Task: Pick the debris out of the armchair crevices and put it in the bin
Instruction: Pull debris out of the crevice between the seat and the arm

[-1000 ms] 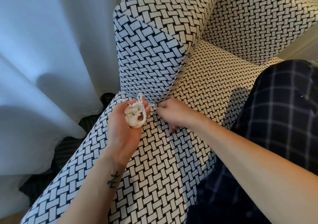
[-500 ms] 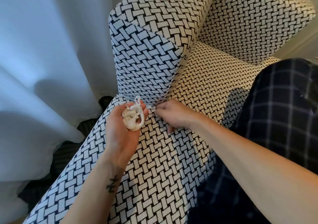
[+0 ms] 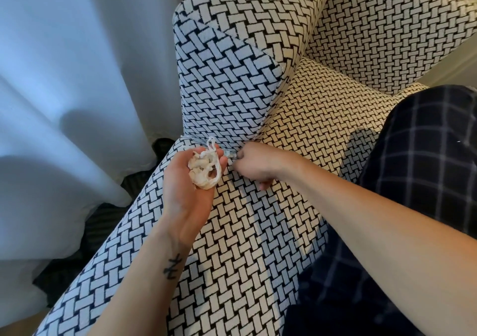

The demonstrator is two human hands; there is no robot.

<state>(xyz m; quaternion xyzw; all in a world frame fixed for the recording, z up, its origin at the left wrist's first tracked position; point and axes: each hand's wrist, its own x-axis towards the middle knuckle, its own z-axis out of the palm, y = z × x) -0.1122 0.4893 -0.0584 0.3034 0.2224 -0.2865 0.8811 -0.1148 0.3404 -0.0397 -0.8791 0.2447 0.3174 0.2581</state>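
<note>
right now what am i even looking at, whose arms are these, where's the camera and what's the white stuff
There is no machine here. These are a person's two bare hands, filmed by one wide-angle camera worn on their head, looking forward and down. That is why both arms come in from the bottom edge.

The black-and-white woven surface is an armchair. The left hand lies palm up and cups a wad of white scraps, debris picked out of the chair. The right hand has its fingertips at a crevice between two padded parts and seems to pinch a small pale scrap there.

A pale curtain hangs on the left. The dark checked cloth on the right is probably the person's leg. No bin is in view.
</note>
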